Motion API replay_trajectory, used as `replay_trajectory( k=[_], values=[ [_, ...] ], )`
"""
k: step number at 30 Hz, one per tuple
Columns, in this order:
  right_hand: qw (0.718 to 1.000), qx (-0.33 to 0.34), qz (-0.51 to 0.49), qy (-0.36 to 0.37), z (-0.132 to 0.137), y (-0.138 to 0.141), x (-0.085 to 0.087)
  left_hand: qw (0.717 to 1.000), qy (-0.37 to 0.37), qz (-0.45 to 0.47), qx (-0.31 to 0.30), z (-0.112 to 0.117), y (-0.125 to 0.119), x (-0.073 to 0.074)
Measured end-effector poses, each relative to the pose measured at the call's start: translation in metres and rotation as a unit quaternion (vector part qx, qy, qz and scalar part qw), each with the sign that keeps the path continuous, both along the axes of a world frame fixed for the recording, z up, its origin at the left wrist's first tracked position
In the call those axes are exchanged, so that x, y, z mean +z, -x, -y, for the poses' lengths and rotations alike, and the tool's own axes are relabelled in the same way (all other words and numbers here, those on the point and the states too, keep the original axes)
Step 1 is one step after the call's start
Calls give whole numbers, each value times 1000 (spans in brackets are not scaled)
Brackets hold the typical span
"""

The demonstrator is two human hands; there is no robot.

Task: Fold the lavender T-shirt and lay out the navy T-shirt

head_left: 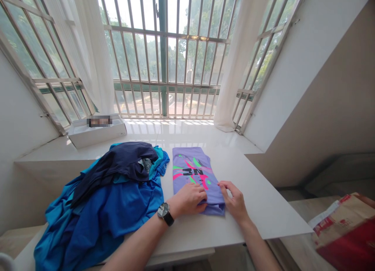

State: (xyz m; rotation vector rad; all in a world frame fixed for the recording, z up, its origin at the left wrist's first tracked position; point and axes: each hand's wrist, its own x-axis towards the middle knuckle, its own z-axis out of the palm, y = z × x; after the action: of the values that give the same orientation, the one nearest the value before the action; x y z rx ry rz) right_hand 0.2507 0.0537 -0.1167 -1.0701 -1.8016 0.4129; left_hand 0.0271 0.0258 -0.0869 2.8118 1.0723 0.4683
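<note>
A purple shirt point(190, 161) with a pink, green and black print lies folded into a narrow rectangle on the white tabletop. My left hand point(190, 197), with a black-strapped watch point(165, 213) on its wrist, rests over the shirt's near part, fingers curled on a fold. At the shirt's right edge, my right hand point(236, 200) pinches the cloth between thumb and forefinger. A little of the shirt's lower layer shows below the near fold. Left of it lies a loose heap of blue clothes point(123, 212) topped by a dark navy garment point(117, 169).
A white open box point(99, 134) stands on the sill at the back left. Barred windows point(164, 60) and white curtains point(231, 68) rise behind. The tabletop's edge point(281, 204) runs diagonally on the right. Beyond it sits a brown and red paper bag point(348, 228).
</note>
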Motion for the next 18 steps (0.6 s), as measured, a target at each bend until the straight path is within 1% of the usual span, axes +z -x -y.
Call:
replay_trajectory(
  k=[5,8,11,14,16,18],
  values=[
    [994,51,55,-85,15,3,-1,997,41,55,33,-3,-1,-4],
    [986,64,96,-117,27,1,-3,992,67,88,60,-5,-1,-6],
    [981,53,139,-125,33,-3,-5,987,86,109,78,-8,-2,-9],
    [978,28,162,-130,31,-6,-9,984,100,110,96,-11,-1,-12],
    [978,15,157,-136,25,-6,-13,985,98,98,98,-9,1,-10],
    [981,-1,146,-127,19,-4,-16,990,84,79,81,-6,2,-4]
  ],
)
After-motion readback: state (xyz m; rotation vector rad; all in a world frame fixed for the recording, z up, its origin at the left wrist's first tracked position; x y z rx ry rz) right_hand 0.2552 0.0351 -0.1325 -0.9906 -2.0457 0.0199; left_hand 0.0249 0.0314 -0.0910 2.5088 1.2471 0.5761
